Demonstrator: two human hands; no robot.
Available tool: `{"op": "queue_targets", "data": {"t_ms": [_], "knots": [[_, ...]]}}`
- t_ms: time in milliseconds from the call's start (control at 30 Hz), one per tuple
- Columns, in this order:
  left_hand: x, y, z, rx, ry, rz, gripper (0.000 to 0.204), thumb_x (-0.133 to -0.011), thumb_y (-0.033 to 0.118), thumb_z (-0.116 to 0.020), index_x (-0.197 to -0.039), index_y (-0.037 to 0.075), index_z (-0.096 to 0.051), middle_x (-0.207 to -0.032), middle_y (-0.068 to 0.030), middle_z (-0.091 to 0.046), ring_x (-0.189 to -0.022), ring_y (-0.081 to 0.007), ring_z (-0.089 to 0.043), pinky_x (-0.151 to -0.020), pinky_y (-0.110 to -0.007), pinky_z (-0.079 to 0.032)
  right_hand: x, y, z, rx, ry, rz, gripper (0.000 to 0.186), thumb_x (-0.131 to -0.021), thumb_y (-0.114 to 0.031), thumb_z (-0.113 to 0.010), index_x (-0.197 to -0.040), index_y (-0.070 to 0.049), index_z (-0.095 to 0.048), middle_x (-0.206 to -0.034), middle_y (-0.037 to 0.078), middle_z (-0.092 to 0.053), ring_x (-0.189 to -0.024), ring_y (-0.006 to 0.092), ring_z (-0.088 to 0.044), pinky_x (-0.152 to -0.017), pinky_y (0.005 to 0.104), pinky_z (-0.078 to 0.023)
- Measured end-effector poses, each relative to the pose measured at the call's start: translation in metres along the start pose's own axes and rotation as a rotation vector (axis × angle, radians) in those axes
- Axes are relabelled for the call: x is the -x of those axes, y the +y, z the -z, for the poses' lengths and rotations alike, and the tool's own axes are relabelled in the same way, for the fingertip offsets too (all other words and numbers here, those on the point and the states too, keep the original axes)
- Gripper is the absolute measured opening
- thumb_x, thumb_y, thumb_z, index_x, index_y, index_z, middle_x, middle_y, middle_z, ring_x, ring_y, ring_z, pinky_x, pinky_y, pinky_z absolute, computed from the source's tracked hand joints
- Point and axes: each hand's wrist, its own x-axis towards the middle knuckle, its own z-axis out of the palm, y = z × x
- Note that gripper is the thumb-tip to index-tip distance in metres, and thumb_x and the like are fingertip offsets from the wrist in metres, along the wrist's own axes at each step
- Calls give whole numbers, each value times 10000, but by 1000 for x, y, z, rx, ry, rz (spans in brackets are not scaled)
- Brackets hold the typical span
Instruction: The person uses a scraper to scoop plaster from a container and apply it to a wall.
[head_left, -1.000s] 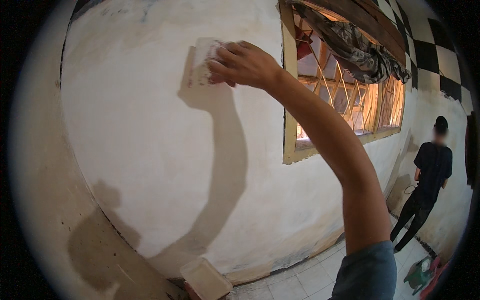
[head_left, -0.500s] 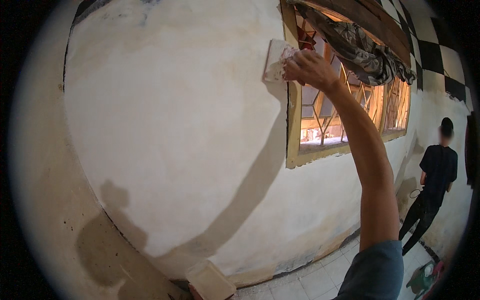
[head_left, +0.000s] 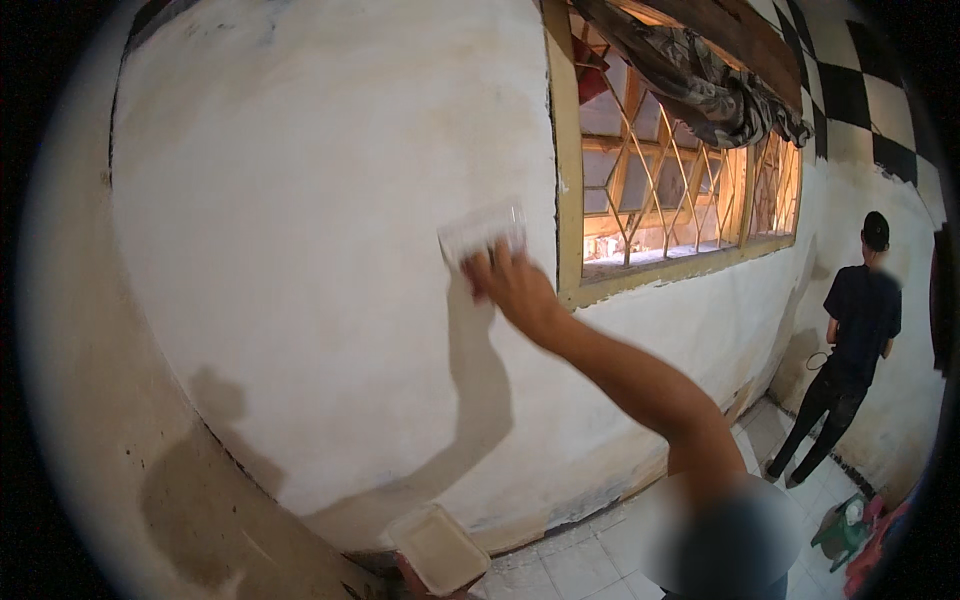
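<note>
My right hand (head_left: 507,290) grips a wide, pale filling knife (head_left: 483,230) against the whitish wall (head_left: 300,270). Motion blurs the blade, and my fingers hide its handle. The hand is left of and slightly below the middle of the yellow-framed window, at the end of my bare forearm reaching up from the lower right. Low in the picture, near the foot of the wall, sits a shallow beige tray (head_left: 440,548) with a raised rim, reddish parts showing under its edge. I see no left hand.
The window (head_left: 570,200) has diamond-patterned bars and a bunched dark curtain (head_left: 720,120). A person (head_left: 862,320) in dark clothes stands at the right, turned away. Green bucket (head_left: 843,530) on the white-tiled floor (head_left: 570,565); a side wall (head_left: 90,400) bounds the left.
My right hand has swept the filling knife down and left from beside the window's upper left edge. The forearm now slants more, and the view has shifted slightly.
</note>
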Motion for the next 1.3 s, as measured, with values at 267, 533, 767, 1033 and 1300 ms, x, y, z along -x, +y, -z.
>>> {"op": "queue_targets", "data": {"t_ms": [267,533,767,1033,1300], "knots": [[10,9,15,14,19,7,768,-901,714,-301,-1446,175,-347,-1371,-104,-487,-1180,-351,-542,-913,-589,-496,3,16,68,-84,113,-36,321,-886,-298,-608,-1131,-125,-494,-919,150,-564,-756,316,-662,-554,413,-559],[16,3,22,8,25,15,770,-900,715,-300,-1448,175,-343,-1372,-106,-485,-1178,-353,-542,-908,-592,-499,-207,130,129,251,199,-67,354,-893,-221,-591,-1222,-132,-494,-1059,174,-615,-966,346,-641,-777,436,-525],[35,1,41,3,-33,-78,780,-899,719,-298,-1455,173,-329,-1379,-116,-477,-1181,-358,-539,-911,-595,-497,-39,43,7,-92,92,-238,247,-928,-346,-540,-1077,-150,-517,-1007,172,-584,-776,362,-661,-596,466,-547],[17,-2,28,211,-14,60,755,-897,700,-367,-1449,187,-341,-1344,-117,-508,-1113,-367,-585,-829,-589,-534,225,-64,-29,-364,-223,-486,353,-803,-107,-655,-1107,-68,-481,-1014,154,-571,-800,307,-635,-633,397,-558],[8,-4,14,75,-10,80,690,-937,652,-326,-1427,170,-385,-1308,-70,-538,-1094,-296,-598,-825,-472,-551,208,-100,46,-2044,132,-1528,239,-871,-43,-567,-1103,-11,-514,-897,67,-616,-700,138,-589,-590,282,-517]]}}
